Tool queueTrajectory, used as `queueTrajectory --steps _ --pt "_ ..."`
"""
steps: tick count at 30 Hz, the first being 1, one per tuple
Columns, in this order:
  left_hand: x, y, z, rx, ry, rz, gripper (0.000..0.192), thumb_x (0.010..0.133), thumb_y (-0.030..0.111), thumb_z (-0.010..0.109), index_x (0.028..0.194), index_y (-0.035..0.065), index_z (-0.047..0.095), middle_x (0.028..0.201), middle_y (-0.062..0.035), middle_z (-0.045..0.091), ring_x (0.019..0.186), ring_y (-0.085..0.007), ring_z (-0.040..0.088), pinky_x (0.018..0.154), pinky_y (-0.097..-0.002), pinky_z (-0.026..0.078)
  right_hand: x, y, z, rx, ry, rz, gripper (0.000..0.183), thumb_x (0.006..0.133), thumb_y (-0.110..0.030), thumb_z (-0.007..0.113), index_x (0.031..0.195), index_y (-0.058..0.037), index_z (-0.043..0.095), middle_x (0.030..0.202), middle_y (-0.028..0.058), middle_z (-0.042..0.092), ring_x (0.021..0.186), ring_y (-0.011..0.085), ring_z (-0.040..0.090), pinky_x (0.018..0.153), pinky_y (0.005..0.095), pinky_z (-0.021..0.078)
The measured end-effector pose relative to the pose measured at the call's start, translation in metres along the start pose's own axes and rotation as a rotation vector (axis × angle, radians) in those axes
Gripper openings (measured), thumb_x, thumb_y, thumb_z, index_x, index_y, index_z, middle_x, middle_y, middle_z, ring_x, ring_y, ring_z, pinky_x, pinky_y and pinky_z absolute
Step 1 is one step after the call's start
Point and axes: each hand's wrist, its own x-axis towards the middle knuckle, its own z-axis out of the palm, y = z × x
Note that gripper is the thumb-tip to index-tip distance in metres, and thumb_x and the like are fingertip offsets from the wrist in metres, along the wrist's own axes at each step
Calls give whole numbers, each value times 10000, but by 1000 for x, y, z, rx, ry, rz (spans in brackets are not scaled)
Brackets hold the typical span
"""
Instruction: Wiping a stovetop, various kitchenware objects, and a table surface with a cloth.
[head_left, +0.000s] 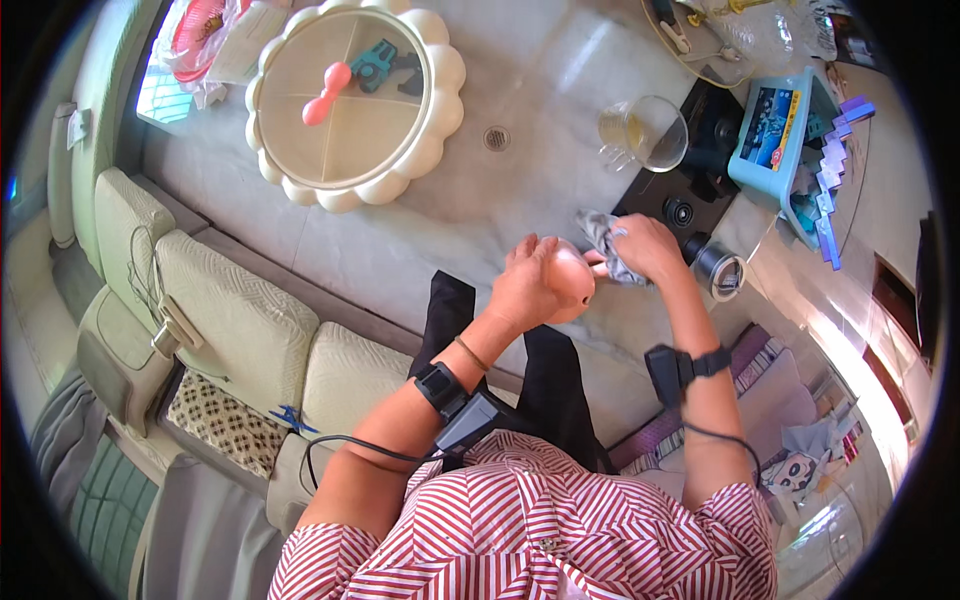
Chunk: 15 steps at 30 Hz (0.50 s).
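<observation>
My left hand grips a smooth, rounded pink object from its left side, with the fingers spread over its top. Two short pink prongs stick out of it to the right, and a small dark spot shows low on its near side. In my right hand is a crumpled grey-and-white cloth, pressed around the prongs. Both hands are above the near edge of a marble-patterned table. My palms hide part of the object and part of the cloth.
A cream scalloped tray has a round lid with a pink knob and a teal toy. Rightward are a glass pitcher, a black tea tray, a clear-topped jar and a blue bin holding a purple toy.
</observation>
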Motion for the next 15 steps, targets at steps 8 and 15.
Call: queueTrajectory --steps 8,15 --pt "9 -4 7 -54 4 29 870 532 397 828 1247 31 493 1286 -226 439 1186 -381 452 947 -413 437 -94 3 -60 846 6 -185 238 723 -67 481 888 30 622 916 91 657 870 171 613 770 295 455" --pt "13 -11 10 -44 -33 24 984 493 453 819 1295 29 436 1267 -232 450 1173 -396 442 943 -430 434 -17 -88 -94 1631 310 -236 320 850 -112 517 1140 17 556 1003 72 608 918 128 581 812 260 455"
